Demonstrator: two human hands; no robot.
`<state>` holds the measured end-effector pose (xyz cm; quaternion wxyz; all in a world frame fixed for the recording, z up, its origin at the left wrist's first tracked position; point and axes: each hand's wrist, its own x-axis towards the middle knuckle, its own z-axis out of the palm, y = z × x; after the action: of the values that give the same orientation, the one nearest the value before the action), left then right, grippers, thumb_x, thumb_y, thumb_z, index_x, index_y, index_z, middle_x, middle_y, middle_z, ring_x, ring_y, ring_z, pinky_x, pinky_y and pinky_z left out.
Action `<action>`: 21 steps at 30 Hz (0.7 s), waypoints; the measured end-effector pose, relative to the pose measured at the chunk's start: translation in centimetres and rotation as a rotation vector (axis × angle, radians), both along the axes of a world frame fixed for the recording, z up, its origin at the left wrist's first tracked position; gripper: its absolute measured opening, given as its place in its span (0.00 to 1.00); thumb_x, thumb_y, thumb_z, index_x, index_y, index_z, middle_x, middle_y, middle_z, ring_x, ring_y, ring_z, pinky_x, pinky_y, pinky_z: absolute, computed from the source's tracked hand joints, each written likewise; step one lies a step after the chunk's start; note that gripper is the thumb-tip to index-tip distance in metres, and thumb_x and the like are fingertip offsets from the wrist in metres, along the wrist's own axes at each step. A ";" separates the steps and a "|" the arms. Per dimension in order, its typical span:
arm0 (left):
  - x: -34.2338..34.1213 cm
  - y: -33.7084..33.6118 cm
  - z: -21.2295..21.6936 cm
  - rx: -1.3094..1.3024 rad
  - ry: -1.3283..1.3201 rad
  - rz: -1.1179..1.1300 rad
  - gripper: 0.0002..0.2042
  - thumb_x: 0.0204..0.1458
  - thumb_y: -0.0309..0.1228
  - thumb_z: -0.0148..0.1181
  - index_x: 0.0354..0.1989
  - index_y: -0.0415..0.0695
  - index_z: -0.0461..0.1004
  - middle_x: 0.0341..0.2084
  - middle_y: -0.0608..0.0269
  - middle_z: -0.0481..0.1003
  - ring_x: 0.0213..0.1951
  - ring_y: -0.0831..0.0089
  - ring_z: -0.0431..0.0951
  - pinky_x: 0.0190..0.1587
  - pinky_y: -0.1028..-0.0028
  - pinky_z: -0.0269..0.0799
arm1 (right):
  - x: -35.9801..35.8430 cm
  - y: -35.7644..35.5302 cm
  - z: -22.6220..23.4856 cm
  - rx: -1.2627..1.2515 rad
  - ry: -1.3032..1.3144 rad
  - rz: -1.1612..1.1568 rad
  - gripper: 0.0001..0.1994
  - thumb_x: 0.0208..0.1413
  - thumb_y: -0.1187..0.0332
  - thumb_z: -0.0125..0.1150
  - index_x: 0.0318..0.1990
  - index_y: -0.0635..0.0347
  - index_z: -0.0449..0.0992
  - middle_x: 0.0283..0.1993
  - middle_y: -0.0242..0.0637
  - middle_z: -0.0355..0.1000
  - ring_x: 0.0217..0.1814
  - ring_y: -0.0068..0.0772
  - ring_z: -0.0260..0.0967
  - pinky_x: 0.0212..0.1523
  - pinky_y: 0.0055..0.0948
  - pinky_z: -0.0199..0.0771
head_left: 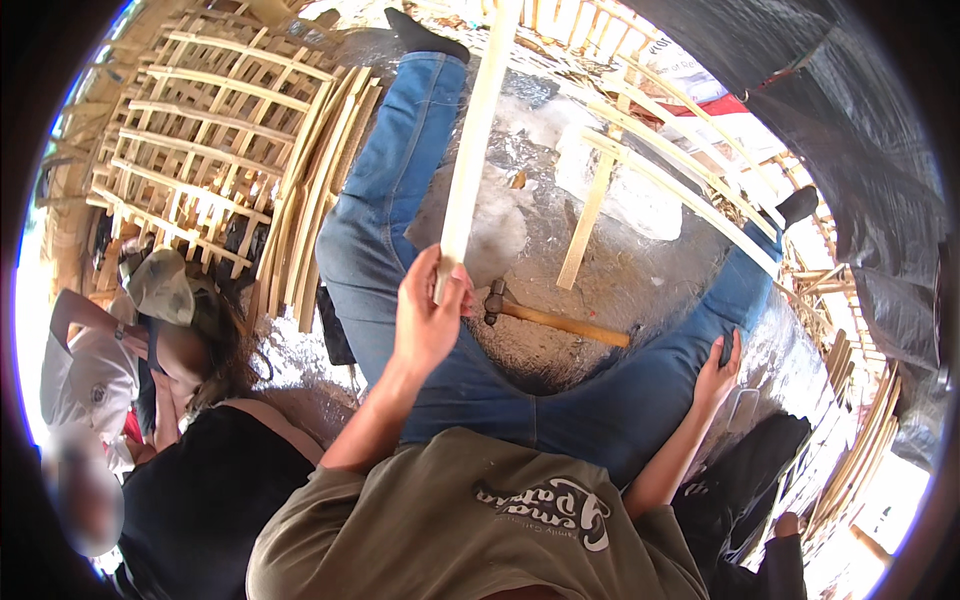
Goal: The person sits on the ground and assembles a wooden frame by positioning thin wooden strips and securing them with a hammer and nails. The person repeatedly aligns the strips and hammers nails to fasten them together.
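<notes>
One long pale wooden slat being gripped by left hand, fingers wrapped round near end; right hand resting spread on right thigh; wooden-handled claw hammer lying unused between legs; nailing seemingly not begun, several loose slats waiting far right.

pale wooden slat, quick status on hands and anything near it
Left hand shut on long pale wooden slat, held upright. Right hand open, resting on blue-jeaned thigh. Wooden-handled hammer lies on ground beside slat's lower end.
</notes>
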<state>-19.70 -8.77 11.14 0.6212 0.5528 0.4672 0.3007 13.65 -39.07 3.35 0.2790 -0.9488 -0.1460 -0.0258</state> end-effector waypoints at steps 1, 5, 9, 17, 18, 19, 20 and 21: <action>0.7 -0.7 0.4 0.021 0.011 -0.025 0.12 0.67 0.26 0.50 0.54 0.31 0.68 0.29 0.62 0.75 0.28 0.78 0.77 0.30 0.78 0.76 | -0.1 0.0 0.2 -0.009 -0.005 -0.005 0.24 0.66 0.53 0.56 0.66 0.51 0.71 0.67 0.48 0.68 0.70 0.55 0.63 0.67 0.45 0.64; 3.3 -3.3 1.5 0.124 -0.022 -0.128 0.12 0.65 0.23 0.52 0.53 0.31 0.68 0.28 0.60 0.76 0.30 0.76 0.80 0.33 0.75 0.78 | -0.7 0.8 0.5 -0.184 -0.271 -0.087 0.25 0.64 0.53 0.58 0.65 0.54 0.71 0.65 0.51 0.69 0.68 0.56 0.64 0.67 0.48 0.64; 4.6 -5.8 2.3 0.139 0.007 -0.293 0.13 0.64 0.24 0.54 0.54 0.32 0.68 0.26 0.60 0.77 0.28 0.76 0.79 0.32 0.74 0.75 | -4.3 4.5 6.3 -0.047 -0.289 0.131 0.28 0.62 0.60 0.63 0.67 0.59 0.67 0.59 0.56 0.72 0.63 0.57 0.69 0.63 0.49 0.69; 4.6 -11.7 3.2 0.139 0.127 -0.748 0.13 0.63 0.25 0.56 0.53 0.33 0.70 0.26 0.59 0.76 0.28 0.76 0.78 0.33 0.73 0.74 | -10.6 8.2 8.7 1.038 0.769 0.571 0.29 0.66 0.68 0.59 0.70 0.69 0.57 0.52 0.52 0.78 0.56 0.40 0.77 0.60 0.38 0.72; 4.7 -12.5 3.3 0.155 0.113 -0.782 0.13 0.63 0.25 0.56 0.54 0.34 0.70 0.27 0.59 0.76 0.29 0.75 0.78 0.33 0.72 0.74 | -10.6 7.6 8.8 1.017 0.756 0.532 0.27 0.66 0.69 0.60 0.68 0.70 0.60 0.48 0.49 0.79 0.53 0.39 0.78 0.58 0.38 0.74; 4.7 -13.1 3.4 0.159 0.114 -0.805 0.12 0.62 0.24 0.58 0.53 0.34 0.70 0.28 0.60 0.77 0.31 0.75 0.79 0.35 0.72 0.74 | -10.3 7.0 8.6 1.041 0.782 0.529 0.26 0.65 0.70 0.60 0.67 0.70 0.62 0.45 0.47 0.79 0.51 0.38 0.78 0.56 0.37 0.76; 4.7 -13.2 3.4 0.139 0.118 -0.828 0.12 0.62 0.24 0.58 0.52 0.34 0.70 0.29 0.60 0.77 0.32 0.75 0.80 0.35 0.72 0.74 | -10.0 6.6 8.3 1.065 0.806 0.526 0.24 0.64 0.71 0.60 0.65 0.70 0.64 0.43 0.45 0.80 0.49 0.37 0.79 0.54 0.37 0.78; 4.8 -13.3 3.3 0.107 0.107 -0.864 0.12 0.62 0.23 0.58 0.51 0.35 0.70 0.29 0.60 0.77 0.33 0.75 0.80 0.36 0.72 0.75 | -10.0 6.4 8.2 1.100 0.833 0.504 0.23 0.64 0.72 0.60 0.64 0.70 0.65 0.41 0.44 0.79 0.47 0.36 0.79 0.51 0.36 0.79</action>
<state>-14.91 -22.10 14.42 0.6354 0.7435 0.2084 0.0079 3.69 -32.63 11.57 0.7447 -0.5402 -0.2076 0.3324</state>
